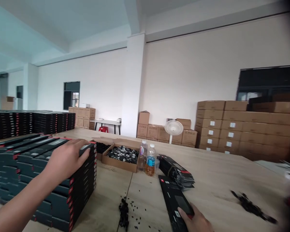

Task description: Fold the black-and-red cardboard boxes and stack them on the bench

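Pack (172, 197) under R grip (196, 222), carton (118, 163) – dark bits (123, 154)

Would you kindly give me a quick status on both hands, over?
Left hand flat on stacked black boxes. Right hand thumb on flat black package, grip partly out of frame. Two bottles beyond, clear of both.

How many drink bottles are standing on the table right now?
2. A clear bottle and an amber-filled bottle stand side by side on the table, just right of the open cardboard box. Others could hide behind the black stacks.
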The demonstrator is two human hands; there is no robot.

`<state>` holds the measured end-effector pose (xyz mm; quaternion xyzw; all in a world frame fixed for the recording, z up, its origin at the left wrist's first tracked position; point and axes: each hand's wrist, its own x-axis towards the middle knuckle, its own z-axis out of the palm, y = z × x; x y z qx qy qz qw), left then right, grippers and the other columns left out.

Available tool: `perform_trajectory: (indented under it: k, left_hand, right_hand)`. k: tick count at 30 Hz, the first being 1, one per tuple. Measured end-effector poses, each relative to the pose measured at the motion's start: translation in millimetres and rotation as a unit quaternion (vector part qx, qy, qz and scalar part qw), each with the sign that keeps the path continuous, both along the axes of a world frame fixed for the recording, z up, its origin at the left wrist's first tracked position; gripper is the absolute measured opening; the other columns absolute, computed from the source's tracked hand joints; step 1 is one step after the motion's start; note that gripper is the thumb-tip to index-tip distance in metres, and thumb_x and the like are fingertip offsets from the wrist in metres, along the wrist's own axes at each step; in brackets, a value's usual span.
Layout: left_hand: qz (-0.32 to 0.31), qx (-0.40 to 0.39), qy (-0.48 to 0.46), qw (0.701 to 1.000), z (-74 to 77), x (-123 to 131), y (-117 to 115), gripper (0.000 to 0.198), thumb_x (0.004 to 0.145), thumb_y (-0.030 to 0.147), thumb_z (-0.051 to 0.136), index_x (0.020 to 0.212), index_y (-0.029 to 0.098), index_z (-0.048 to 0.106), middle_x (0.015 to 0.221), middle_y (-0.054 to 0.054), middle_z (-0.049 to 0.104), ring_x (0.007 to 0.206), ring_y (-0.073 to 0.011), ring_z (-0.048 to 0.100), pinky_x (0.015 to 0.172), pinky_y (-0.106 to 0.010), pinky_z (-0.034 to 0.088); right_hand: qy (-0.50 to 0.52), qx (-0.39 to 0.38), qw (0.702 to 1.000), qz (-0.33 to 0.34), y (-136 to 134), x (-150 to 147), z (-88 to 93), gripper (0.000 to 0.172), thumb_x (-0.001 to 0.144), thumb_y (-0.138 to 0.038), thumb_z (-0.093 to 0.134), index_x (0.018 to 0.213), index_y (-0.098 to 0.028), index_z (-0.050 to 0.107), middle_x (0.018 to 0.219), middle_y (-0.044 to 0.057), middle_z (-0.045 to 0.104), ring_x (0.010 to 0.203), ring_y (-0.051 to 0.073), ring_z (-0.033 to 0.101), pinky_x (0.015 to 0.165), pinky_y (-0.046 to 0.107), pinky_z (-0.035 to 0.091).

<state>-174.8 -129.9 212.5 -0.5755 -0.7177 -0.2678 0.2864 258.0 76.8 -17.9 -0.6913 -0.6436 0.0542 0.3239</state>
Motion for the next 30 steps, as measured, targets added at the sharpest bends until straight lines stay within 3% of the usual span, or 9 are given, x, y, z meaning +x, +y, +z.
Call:
perform_trajectory:
  k: [2,5,10,13,16,19,23,26,30]
  left_hand:
    - [-0.109,0.061,-0.003,0.992,-11.8,25.2,-2.8,0.037,0.089,0.043,0.046,0.109,0.022,0.069,0.112,-0.009,0.073,0.103,-0.0284,0.067,0.088,-0.036,0.049]
    - [-0.291,-0.012,-0.065,0.954,-41.3,73.8,10.9,0.026,0.091,0.038,0.05,0.101,0.025,0.07,0.103,-0.004,0.074,0.096,-0.0214,0.068,0.085,-0.029,0.049]
    - [-0.398,-0.171,-0.261,0.863,-120.4,151.6,78.3,0.043,0.094,0.045,0.04,0.074,0.018,0.067,0.073,-0.005,0.069,0.071,-0.0195,0.065,0.065,-0.028,0.044]
    - [-0.401,-0.245,-0.504,0.725,-167.1,183.1,113.4,0.062,0.091,0.063,0.032,0.082,0.014,0.067,0.076,-0.008,0.069,0.061,-0.0182,0.064,0.049,-0.025,0.039]
    - [-0.428,-0.295,-0.622,0.585,-195.6,203.9,123.6,0.064,0.085,0.07,0.041,0.094,0.012,0.068,0.081,-0.009,0.07,0.065,-0.0182,0.065,0.051,-0.024,0.043]
    - [-0.497,-0.31,-0.661,0.469,-204.2,214.4,118.6,0.047,0.08,0.058,0.063,0.102,0.017,0.069,0.094,-0.009,0.072,0.085,-0.0216,0.068,0.071,-0.031,0.053]
    - [-0.491,-0.257,-0.747,0.367,-199.4,207.7,116.0,0.044,0.075,0.045,0.073,0.113,0.023,0.066,0.118,-0.011,0.069,0.103,-0.03,0.065,0.076,-0.042,0.058]
    - [-0.486,-0.191,-0.777,0.352,-190.5,183.0,122.5,0.04,0.078,0.039,0.071,0.114,0.022,0.065,0.126,-0.012,0.066,0.112,-0.0329,0.062,0.076,-0.045,0.06]
    - [-0.427,-0.088,-0.782,0.446,-181.3,136.6,136.9,0.04,0.07,0.033,0.077,0.105,0.018,0.067,0.11,-0.011,0.071,0.098,-0.028,0.068,0.072,-0.04,0.061]
  right_hand:
    - [0.044,-0.03,0.999,-0.006,-2.3,0.4,5.8,0.064,0.077,-0.057,0.05,0.125,-0.017,0.063,0.11,0.017,0.073,0.104,0.039,0.067,0.083,0.051,0.053]
    - [0.119,-0.026,0.991,-0.05,-2.4,2.9,11.4,0.061,0.073,-0.045,0.054,0.124,-0.012,0.063,0.118,0.018,0.07,0.111,0.036,0.065,0.091,0.045,0.051]
    - [0.298,0.034,0.953,-0.052,-9.6,13.3,10.5,0.045,0.075,-0.042,0.051,0.104,-0.015,0.073,0.099,0.012,0.076,0.1,0.03,0.069,0.084,0.039,0.055]
    - [0.388,0.063,0.92,-0.008,-25.3,4.7,11.2,0.044,0.076,-0.046,0.053,0.101,-0.016,0.072,0.097,0.011,0.077,0.092,0.029,0.071,0.078,0.038,0.056]
    - [0.433,0.075,0.897,0.035,-42.7,-22.0,16.0,0.05,0.078,-0.05,0.056,0.111,-0.016,0.069,0.104,0.011,0.075,0.092,0.028,0.07,0.076,0.037,0.057]
    - [0.439,0.093,0.89,0.079,-55.1,-56.1,22.8,0.054,0.082,-0.053,0.055,0.122,-0.017,0.064,0.113,0.011,0.072,0.099,0.027,0.068,0.083,0.038,0.055]
    - [0.408,0.12,0.898,0.115,-63.8,-85.8,24.5,0.054,0.089,-0.053,0.05,0.13,-0.02,0.059,0.131,0.011,0.062,0.117,0.026,0.059,0.098,0.039,0.047]
    - [0.341,0.105,0.923,0.147,-66.8,-88.1,16.9,0.052,0.094,-0.05,0.044,0.135,-0.02,0.054,0.123,0.011,0.066,0.11,0.024,0.062,0.095,0.037,0.048]
    - [0.165,0.082,0.947,0.264,-66.9,-84.6,8.3,0.031,0.095,-0.036,0.046,0.11,-0.02,0.068,0.097,0.01,0.07,0.091,0.023,0.064,0.085,0.035,0.049]
